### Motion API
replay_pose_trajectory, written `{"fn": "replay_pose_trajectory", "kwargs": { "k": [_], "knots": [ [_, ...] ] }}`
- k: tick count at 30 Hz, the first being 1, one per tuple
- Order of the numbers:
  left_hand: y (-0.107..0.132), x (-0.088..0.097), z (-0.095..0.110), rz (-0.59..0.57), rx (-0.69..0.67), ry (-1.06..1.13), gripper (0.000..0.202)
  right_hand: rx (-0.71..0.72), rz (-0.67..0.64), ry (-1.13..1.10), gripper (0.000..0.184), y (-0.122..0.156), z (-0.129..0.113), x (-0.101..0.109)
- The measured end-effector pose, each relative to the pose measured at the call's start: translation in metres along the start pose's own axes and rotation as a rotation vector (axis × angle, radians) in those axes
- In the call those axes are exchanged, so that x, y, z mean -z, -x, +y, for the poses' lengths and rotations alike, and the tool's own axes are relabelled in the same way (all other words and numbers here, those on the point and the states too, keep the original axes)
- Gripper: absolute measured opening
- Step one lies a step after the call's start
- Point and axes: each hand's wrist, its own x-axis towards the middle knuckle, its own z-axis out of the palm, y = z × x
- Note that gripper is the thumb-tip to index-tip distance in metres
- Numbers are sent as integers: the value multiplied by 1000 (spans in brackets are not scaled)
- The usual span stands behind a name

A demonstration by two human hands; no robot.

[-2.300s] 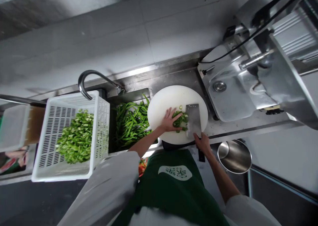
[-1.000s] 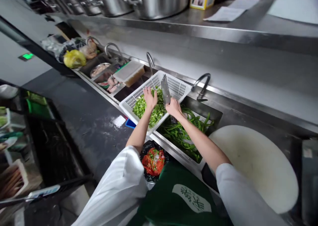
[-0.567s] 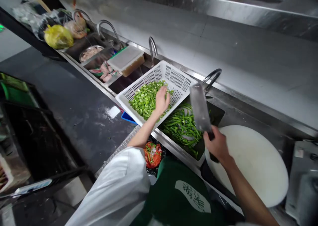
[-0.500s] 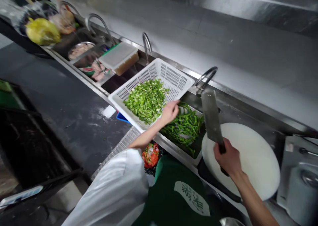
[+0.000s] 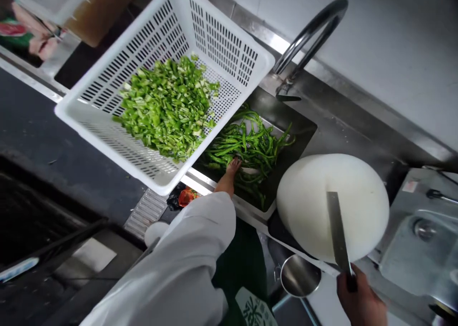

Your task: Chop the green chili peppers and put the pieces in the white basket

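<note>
Green peppers [image 5: 254, 142] now meet the left hand [image 5: 229, 177], grip unclear; right hand [image 5: 360, 304] — fingers shut — holds the cleaver [image 5: 336, 230] lowered over the cutting board [image 5: 311, 197].

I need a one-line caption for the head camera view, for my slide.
Left hand touches whole green peppers in the sink; right hand holds a cleaver over the round white cutting board.

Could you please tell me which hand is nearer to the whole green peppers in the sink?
Left. The left hand reaches into the sink and touches the whole green peppers; the right hand grips the cleaver by the cutting board, well apart from them.
</note>
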Motion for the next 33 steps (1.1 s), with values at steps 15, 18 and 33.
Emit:
{"fn": "replay_pose_trajectory", "kwargs": {
  "k": [15,18,33],
  "knots": [
    [17,11,-3,-213,-43,-276,57,-169,-110,-218,50,0,-18,-35],
    [20,22,4,-265,-53,-308,51,-163,-95,-218,50,0,-22,-38],
    [53,191,84,-113,-26,-367,66,-12,-9,-468,40,-25,-10,-53]
  ]
}}
